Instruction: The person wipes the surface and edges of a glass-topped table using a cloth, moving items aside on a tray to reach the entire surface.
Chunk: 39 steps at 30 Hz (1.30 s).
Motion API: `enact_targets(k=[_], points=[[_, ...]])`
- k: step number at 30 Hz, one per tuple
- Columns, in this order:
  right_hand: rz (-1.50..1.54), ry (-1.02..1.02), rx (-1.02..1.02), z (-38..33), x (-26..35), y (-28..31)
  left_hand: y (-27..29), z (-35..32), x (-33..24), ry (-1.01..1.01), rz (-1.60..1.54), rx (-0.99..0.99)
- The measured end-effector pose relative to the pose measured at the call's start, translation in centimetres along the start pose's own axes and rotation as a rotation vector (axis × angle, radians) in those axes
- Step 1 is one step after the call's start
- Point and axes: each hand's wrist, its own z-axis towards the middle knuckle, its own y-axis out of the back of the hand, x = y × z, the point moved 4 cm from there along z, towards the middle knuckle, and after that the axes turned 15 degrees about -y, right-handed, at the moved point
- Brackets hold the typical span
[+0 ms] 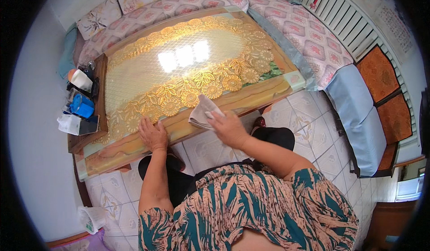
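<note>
My right hand [228, 129] grips a greyish-pink cloth [202, 113] at the near edge of a low table [255, 97]. The cloth hangs bunched from the fingers, its upper corner over the table's gold floral cover [188, 96]. Whether its lower part touches the tabletop, I cannot tell. Further left, my left hand [153, 134] rests on the same near edge with its fingers stretched out, holding nothing.
A wooden tray [102, 98] at the table's left end holds a blue container [82, 106], tissues [70, 124] and small items. Sofas with patterned covers [295, 31] line the far and right sides. A bin with a white liner [92, 218] stands on the floor at lower left.
</note>
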Motion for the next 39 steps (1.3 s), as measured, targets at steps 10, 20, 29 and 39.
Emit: enact_targets(k=[10, 20, 29, 39], points=[[-0.413, -0.669, -0.099, -0.9, -12.3, 1.8, 5.5, -7.5, -6.2, 0.209, -1.169, -0.003], [1.263, -0.669, 0.548, 1.4, 3.4, -1.5, 4.3, -5.4, -12.4, 0.322, -1.548, 0.355], [1.657, -0.872, 0.686, -0.6, 3.5, -2.3, 6.4, -5.1, -11.5, 0.491, -1.73, 0.142], [1.369, -0.787, 0.651, -1.3, 2.9, -2.5, 4.1, -6.0, -9.8, 0.181, -1.354, 0.19]])
